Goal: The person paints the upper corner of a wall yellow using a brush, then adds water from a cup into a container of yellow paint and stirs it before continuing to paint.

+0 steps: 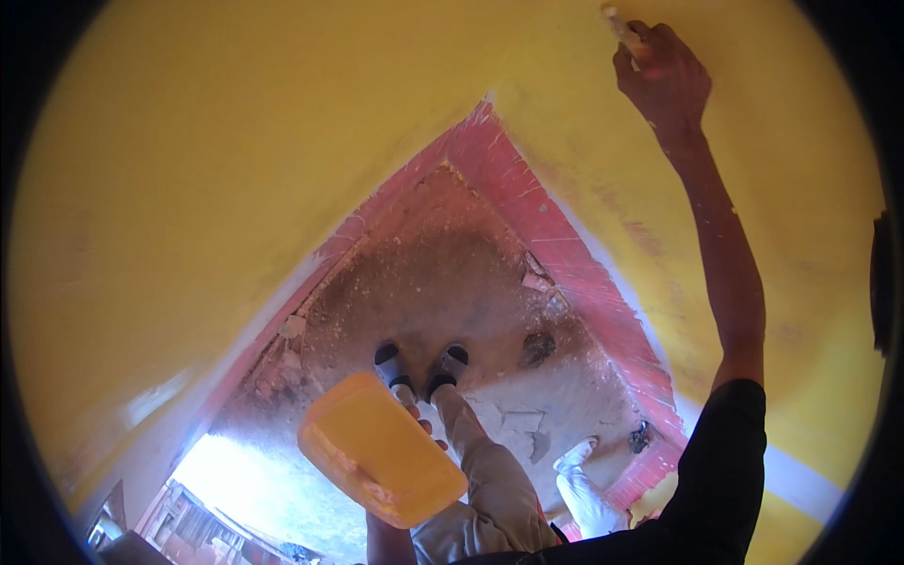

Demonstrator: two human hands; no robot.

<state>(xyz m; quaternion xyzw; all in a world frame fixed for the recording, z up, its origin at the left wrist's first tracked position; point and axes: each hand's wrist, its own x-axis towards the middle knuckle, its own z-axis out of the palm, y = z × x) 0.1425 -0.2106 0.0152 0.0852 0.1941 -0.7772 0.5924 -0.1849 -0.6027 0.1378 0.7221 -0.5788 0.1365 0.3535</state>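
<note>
My right hand (670, 77) is raised high on the yellow wall (565, 141) at the right, its fingers closed round a small paintbrush (621, 29). The brush's pale tip points up and left, at or close to the wall; whether it touches, I cannot tell. Low in front of my legs, my left hand (427, 428) grips a yellow plastic container (377, 443), tilted in view. Fingertips show at its right side, and the container hides most of that hand. What looks like yellow paint colours its inside.
Two walls meet in a corner ahead, with a pinkish-red band (546, 217) along their base. Rubble (292, 328) lies by the left wall, and a dark lump (538, 349) on the stained floor (424, 254). Another person's pale-trousered leg (586, 494) shows at lower right. Bright light enters lower left.
</note>
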